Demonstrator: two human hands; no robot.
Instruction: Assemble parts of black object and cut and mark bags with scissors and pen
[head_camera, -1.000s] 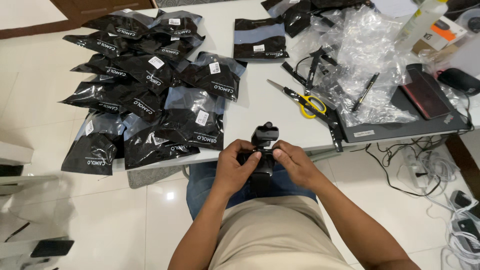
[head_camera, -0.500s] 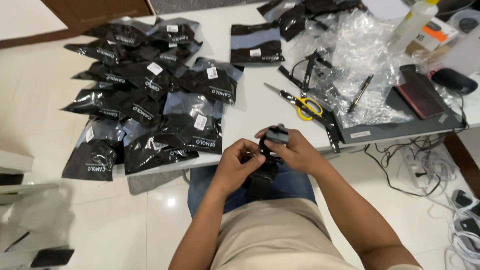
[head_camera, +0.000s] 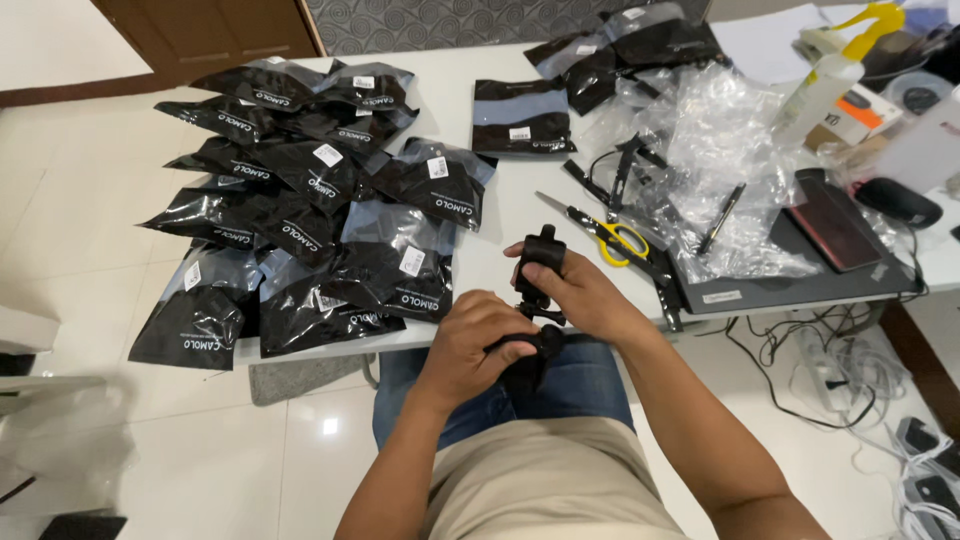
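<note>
Both hands hold one small black strap-like item (head_camera: 541, 262) at the near edge of the white table (head_camera: 500, 215), above my lap. My right hand (head_camera: 580, 295) grips its upper part, which stands up between thumb and fingers. My left hand (head_camera: 480, 335) is closed around the lower part, which hangs down over my jeans. What exactly the item is stays unclear.
Several black sealed packets (head_camera: 310, 215) are heaped on the table's left half. Yellow-handled scissors (head_camera: 600, 230), crumpled clear plastic bags (head_camera: 720, 160), a closed laptop (head_camera: 790, 280), a phone (head_camera: 830, 225) and a white bottle (head_camera: 820, 90) lie at right. Cables (head_camera: 830, 370) trail on the floor.
The hands shifted a little with the black item; its upper part now stands higher in my right hand. The camera view moved slightly.
</note>
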